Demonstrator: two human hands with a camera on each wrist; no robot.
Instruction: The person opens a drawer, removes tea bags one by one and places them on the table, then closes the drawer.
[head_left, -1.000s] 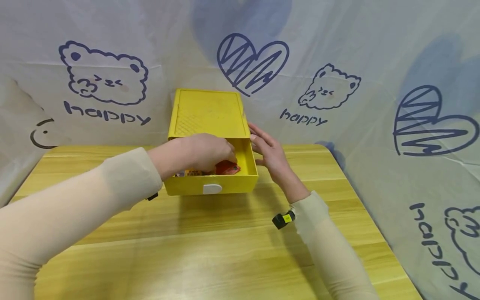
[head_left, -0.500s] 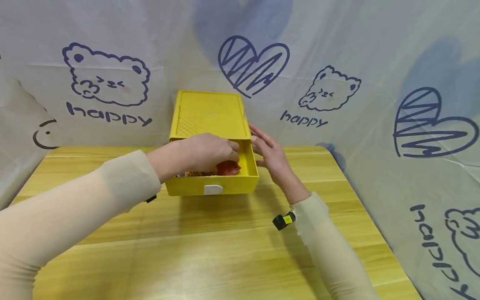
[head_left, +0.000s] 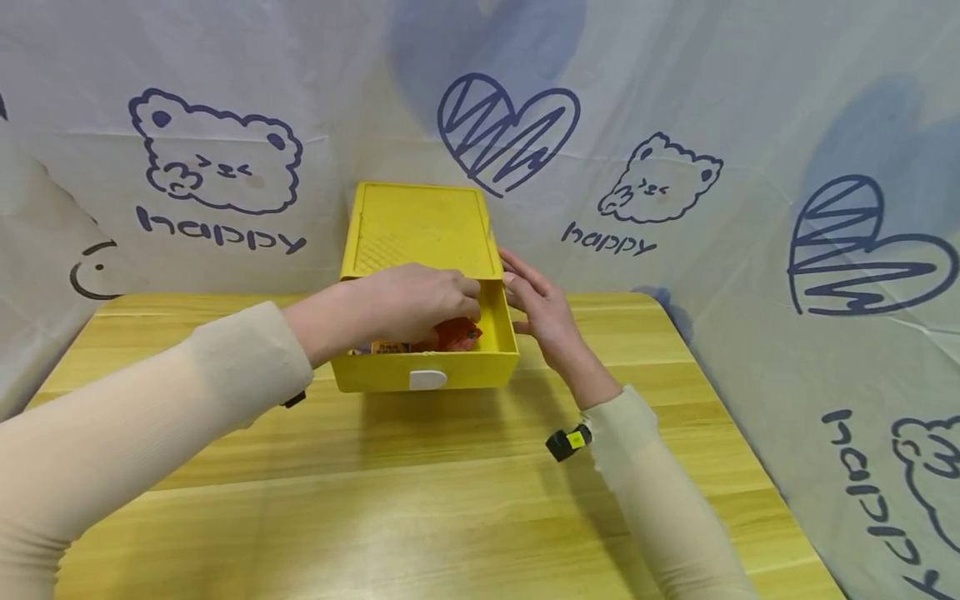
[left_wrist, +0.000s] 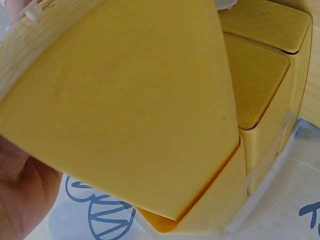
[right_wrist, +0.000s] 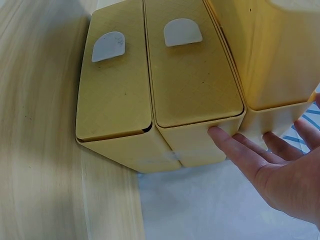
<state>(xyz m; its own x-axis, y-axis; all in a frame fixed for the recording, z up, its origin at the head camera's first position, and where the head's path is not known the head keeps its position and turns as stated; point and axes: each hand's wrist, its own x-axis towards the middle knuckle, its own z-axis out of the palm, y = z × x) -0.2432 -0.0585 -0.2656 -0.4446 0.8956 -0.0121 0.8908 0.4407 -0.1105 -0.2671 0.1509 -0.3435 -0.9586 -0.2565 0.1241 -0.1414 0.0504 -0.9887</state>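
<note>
A yellow drawer cabinet [head_left: 423, 229] stands at the table's back, its top drawer [head_left: 495, 317] pulled out. From the left, my left hand [head_left: 401, 300] reaches into this drawer with bent fingers. A crinkled red packet [head_left: 459, 335] lies right below them; the fingertips are hidden, so a grip on it cannot be made out. Beside the packet is a small orange printed item [head_left: 390, 347], partly covered by the hand. My right hand [head_left: 551, 321] rests on the cabinet's right side; in the right wrist view, its extended fingertips touch the side wall.
Two closed drawers [right_wrist: 195, 75] with white tab handles sit below the pulled-out one. The wooden table [head_left: 420, 500] extends in front of the cabinet. A white cloth with printed bears and hearts [head_left: 510, 133] hangs close behind and to the right.
My left hand shifts very slightly inside the drawer, and the red packet beneath its fingers changes shape a little. My right hand and the cabinet stay in place.
</note>
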